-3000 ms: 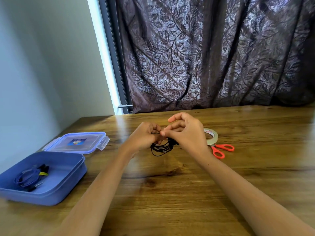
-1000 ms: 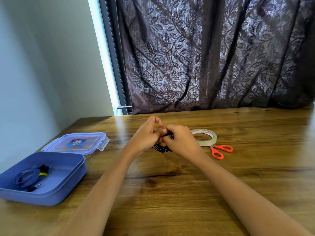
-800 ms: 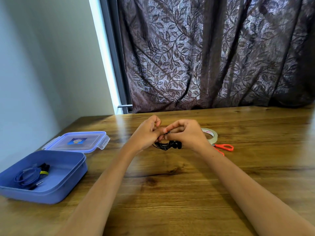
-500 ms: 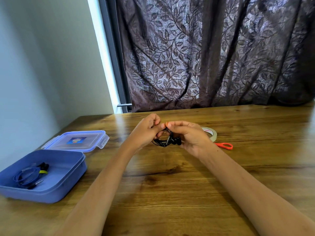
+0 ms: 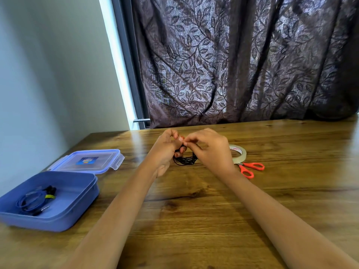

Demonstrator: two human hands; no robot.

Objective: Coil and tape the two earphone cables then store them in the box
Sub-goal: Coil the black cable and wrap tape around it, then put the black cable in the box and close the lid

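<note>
2 bare forearms are stretched forward over the wooden surface point(image 5: 194, 220). At the near left, an open blue box point(image 5: 81, 210) is set on the surface, and 1 coiled blue cable point(image 5: 29, 201), bound with a yellow-green band, is seen inside it towards its left side. The clear lid point(image 5: 87, 161) is laid flat just behind the box. Further out, at the middle, the black cable point(image 5: 184, 161) is held as a coil between both hands, close above the surface. The left hand point(image 5: 165, 152) is curled round the coil's left end and the right hand point(image 5: 210, 150) over its right end. The fingers point(image 5: 172, 133) of both are brought together in a pinch above the coil, and whether anything is caught between the tips cannot be told. Right of the right hand, orange scissors point(image 5: 251, 168) are laid, with the tape point(image 5: 240, 155) just behind them, partly hidden by that hand. A dark leaf-patterned curtain point(image 5: 242, 65) is hung beyond the far edge.
</note>
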